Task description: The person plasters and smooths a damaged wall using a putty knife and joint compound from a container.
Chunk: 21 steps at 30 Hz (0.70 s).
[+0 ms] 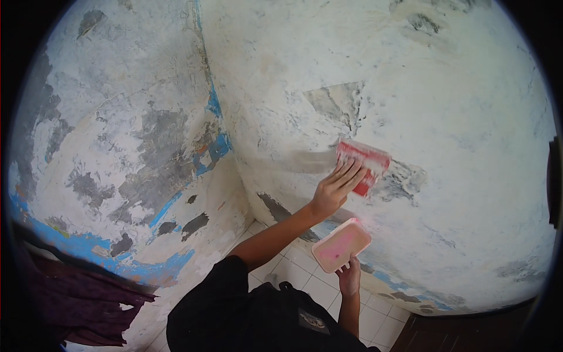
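Observation:
With its fingers spread over the back, my left hand (336, 186) presses a red plastic putty spreader (365, 186) flat to the wall (469, 146). White filler smears cover the spreader's upper part. Just right of it is a rough grey patch (402, 180), and a darker triangular patch (337, 101) lies above. Lower down, my right hand (350, 276) grips the near edge of a shallow pale pink tray (318, 260), tilted below the spreader. Streaks of brighter pink show inside the tray. My right-hand fingers are partly hidden under it.
A second wall (117, 117) with peeling white, grey and blue paint meets this one in a corner on the left. Dark purple cloth (88, 299) hangs at lower left. White floor tiles (293, 273) lie below; a dark brown panelled surface (451, 334) is at lower right.

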Available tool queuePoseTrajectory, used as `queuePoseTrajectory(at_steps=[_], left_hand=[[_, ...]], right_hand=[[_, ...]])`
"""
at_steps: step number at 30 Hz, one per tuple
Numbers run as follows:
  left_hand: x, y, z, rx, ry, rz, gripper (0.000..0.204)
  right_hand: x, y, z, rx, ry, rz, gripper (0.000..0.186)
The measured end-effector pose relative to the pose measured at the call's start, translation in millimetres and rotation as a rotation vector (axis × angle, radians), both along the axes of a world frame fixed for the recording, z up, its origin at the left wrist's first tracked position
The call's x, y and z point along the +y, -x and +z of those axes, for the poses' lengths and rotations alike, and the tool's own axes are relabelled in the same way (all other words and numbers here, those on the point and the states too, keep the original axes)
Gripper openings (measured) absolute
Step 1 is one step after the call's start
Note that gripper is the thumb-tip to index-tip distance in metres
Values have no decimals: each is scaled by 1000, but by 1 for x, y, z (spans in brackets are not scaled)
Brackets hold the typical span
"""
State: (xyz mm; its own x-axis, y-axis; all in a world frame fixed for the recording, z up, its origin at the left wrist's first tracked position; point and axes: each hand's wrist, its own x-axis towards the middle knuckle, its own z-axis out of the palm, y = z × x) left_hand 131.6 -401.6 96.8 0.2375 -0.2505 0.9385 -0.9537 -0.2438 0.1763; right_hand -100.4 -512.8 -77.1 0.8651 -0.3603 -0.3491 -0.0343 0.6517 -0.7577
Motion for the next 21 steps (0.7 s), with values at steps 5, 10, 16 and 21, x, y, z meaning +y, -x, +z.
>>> queuePoseTrajectory(at_steps=[5,10,16,21], left_hand=[[53,23,22,323,271,-98,46],[69,-30,81,255,281,402,52],[10,4,91,333,399,-50,72],[-8,45,57,220,18,12,80]], right_hand=[[2,-5,6,22,0,-11,62],[2,-2,3,17,10,-35,61],[6,0,-3,42,15,-17,61],[2,4,-4,43,29,-24,61]])
